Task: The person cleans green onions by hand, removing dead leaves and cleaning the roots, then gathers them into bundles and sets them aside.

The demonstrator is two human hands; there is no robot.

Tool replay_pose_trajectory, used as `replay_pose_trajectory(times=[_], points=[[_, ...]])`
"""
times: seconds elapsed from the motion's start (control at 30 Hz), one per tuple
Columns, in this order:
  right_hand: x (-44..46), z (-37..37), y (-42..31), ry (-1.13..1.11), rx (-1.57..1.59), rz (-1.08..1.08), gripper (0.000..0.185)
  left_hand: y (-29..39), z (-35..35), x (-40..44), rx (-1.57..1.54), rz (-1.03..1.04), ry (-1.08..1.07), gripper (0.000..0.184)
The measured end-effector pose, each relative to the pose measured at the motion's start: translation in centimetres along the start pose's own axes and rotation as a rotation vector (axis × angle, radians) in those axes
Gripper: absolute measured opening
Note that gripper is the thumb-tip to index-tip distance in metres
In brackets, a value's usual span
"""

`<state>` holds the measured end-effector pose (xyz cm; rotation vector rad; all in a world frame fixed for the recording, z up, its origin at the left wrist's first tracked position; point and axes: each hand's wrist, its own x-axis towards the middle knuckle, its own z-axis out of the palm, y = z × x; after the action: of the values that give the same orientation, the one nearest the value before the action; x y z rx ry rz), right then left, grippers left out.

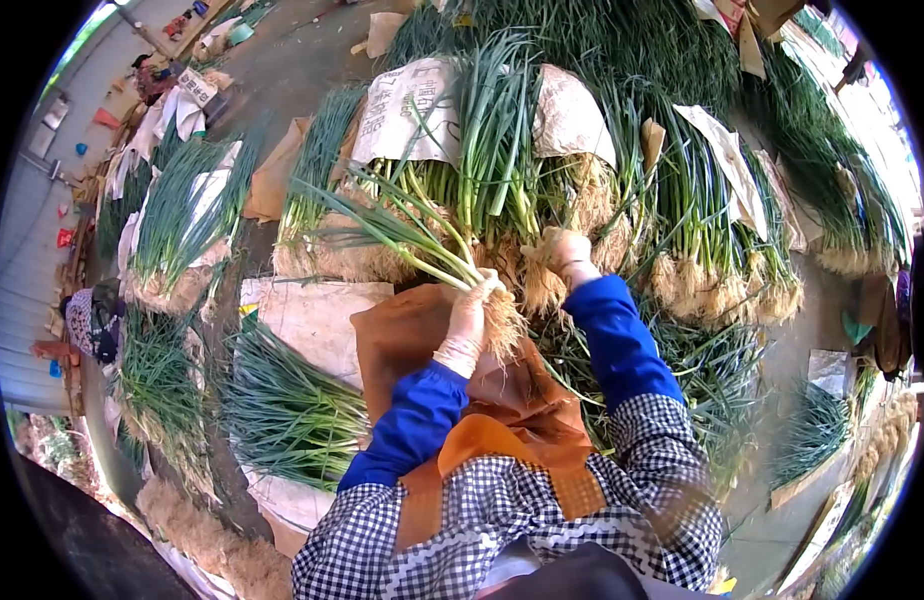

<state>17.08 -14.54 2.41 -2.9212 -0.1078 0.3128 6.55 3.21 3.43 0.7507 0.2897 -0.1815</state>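
My left hand point(469, 318), in a pale glove, is wrapped round the stalks of a small bunch of green onions point(422, 240) just above their roots. Its leaves point up and left, and its stringy roots point(504, 325) hang over the brown apron point(412, 335). To the right, my right hand point(562, 251), gloved too, is closed at the root ends of the large onion pile point(497, 150). What its fingers hold, if anything, is too small to make out. White sacks point(410, 105) lie over parts of that pile.
Left of my lap, trimmed-looking green onions point(292, 400) lie on a pale sack point(322, 325). Loose leaves point(682, 370) cover the ground at the right. More onion heaps point(187, 210) line both sides. A person in a patterned head covering point(92, 322) is at the far left.
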Motion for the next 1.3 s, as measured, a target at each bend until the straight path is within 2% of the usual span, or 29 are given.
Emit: replay_pose_trajectory(times=[0.03, 0.07, 0.1, 0.13, 0.2, 0.23, 0.27, 0.3, 0.33, 0.37, 0.4, 0.47, 0.5, 0.6, 0.67, 0.73, 0.8, 0.83, 0.87, 0.9, 0.93, 0.97, 1.0, 1.03, 1.07, 1.13, 1.2, 1.27, 1.3], points=[[1.5, 1.8, 0.5, -0.009, 0.041, -0.053, 0.049, -0.5, -0.3, -0.1, 0.03, 0.005, 0.003, 0.01], [1.4, 0.0, 0.0, -0.148, 0.022, 0.008, 0.047, -1.0, -0.5, -0.1, 0.059, 0.008, 0.007, 0.009], [1.2, -0.4, 0.2, -0.093, 0.171, 0.025, 0.046, -1.3, 0.1, -0.5, 0.015, -0.008, 0.035, 0.006], [0.4, -0.5, 0.7, -0.041, 0.319, 0.049, 0.046, -1.7, -0.4, -0.3, 0.112, -0.092, 0.054, 0.009], [-2.7, -1.6, 0.8, 0.075, 0.086, -0.157, 0.039, -2.9, -0.1, -1.3, 0.091, -0.296, 0.072, 0.015], [-4.1, -1.7, 0.3, -0.143, 0.346, -0.002, 0.023, -3.5, 0.7, -2.3, 0.074, -0.389, 0.011, 0.02], [-5.4, -1.3, 0.0, -0.358, 0.605, 0.159, 0.01, -4.6, 1.8, -3.3, -0.085, -0.504, 0.067, 0.02], [-6.8, 1.0, 0.5, -0.253, 0.649, -0.083, 0.021, -6.4, 1.9, -3.4, -0.185, -0.503, 0.031, 0.022], [-7.0, 2.7, 1.4, -0.281, 0.762, -0.074, 0.029, -7.8, 1.6, -3.4, -0.284, -0.502, -0.004, 0.024], [-7.7, 3.1, 1.5, -0.31, 0.874, -0.062, 0.037, -9.0, 0.7, -3.1, -0.249, -0.416, 0.034, 0.027], [-7.2, 1.9, 1.8, -0.279, 0.559, -0.313, 0.04, -9.4, -0.3, -3.1, -0.166, -0.414, 0.064, 0.025], [-5.2, 1.1, -0.5, -0.36, 0.68, 0.12, 0.046, -10.6, -1.8, -2.6, -0.012, -0.387, 0.113, 0.027], [-3.8, 1.5, -1.1, -0.275, 0.626, 0.143, 0.043, -10.4, -1.3, -2.9, 0.079, -0.269, 0.124, 0.023], [-0.8, 3.0, -2.4, 0.052, 0.284, 0.03, 0.04, -11.1, -2.4, -2.0, 0.222, -0.252, 0.127, 0.019], [-1.0, 3.3, -2.0, 0.13, 0.193, 0.006, 0.036, -10.7, -1.9, -2.4, 0.191, -0.314, 0.192, 0.016], [0.4, 8.2, 0.7, 0.311, 0.13, -0.14, 0.033, -10.1, -1.4, -2.8, 0.272, -0.231, 0.162, 0.016], [-3.7, 4.8, 0.2, 0.339, 0.481, -0.121, 0.024, -10.1, -1.2, -2.7, 0.247, -0.216, 0.173, 0.018], [-5.5, 3.3, 0.0, -0.02, 0.897, 0.04, 0.022, -10.7, -2.0, -2.1, 0.142, -0.284, 0.157, 0.02], [-8.9, 1.9, 0.3, -0.082, 0.994, -0.001, 0.038, -10.7, -2.1, -2.2, 0.14, -0.286, 0.159, 0.02], [-12.2, 0.1, 0.7, 0.028, 0.87, -0.248, 0.034, -10.4, -2.1, -2.3, 0.069, -0.246, 0.076, 0.02], [-14.7, 0.1, 2.2, -0.061, 1.086, -0.221, 0.029, -10.0, -2.0, -2.3, 0.001, -0.202, -0.008, 0.02], [-17.2, -1.5, 3.8, -0.247, 1.362, -0.004, 0.029, -9.5, -1.7, -2.4, 0.13, -0.254, 0.081, 0.02], [-18.4, -0.4, 6.4, -0.059, 1.31, 0.014, 0.031, -10.4, -2.1, -1.9, 0.054, -0.224, 0.123, 0.023], [-19.6, -2.3, 8.2, -0.123, 1.293, 0.179, 0.031, -10.2, -2.0, -1.9, 0.042, -0.256, 0.122, 0.024], [-19.1, -0.5, 10.7, -0.14, 1.123, 0.311, 0.032, -9.9, -1.8, -2.2, 0.032, -0.292, 0.122, 0.026], [-17.9, 3.2, 13.1, 0.228, 0.129, 0.006, 0.033, -10.0, -1.4, -3.0, 0.067, -0.226, 0.125, 0.027], [-14.5, 1.4, 6.2, 0.487, 0.73, -0.096, 0.033, -10.3, -0.8, -2.5, 0.098, -0.144, 0.119, 0.027], [-12.0, -0.2, 0.6, 0.508, 0.563, -0.24, 0.032, -11.0, -1.7, -2.4, 0.137, -0.11, 0.104, 0.026], [-11.0, -0.9, -1.4, 0.261, 0.352, -0.184, 0.032, -11.3, -2.3, -2.0, 0.222, -0.167, 0.127, 0.026]])
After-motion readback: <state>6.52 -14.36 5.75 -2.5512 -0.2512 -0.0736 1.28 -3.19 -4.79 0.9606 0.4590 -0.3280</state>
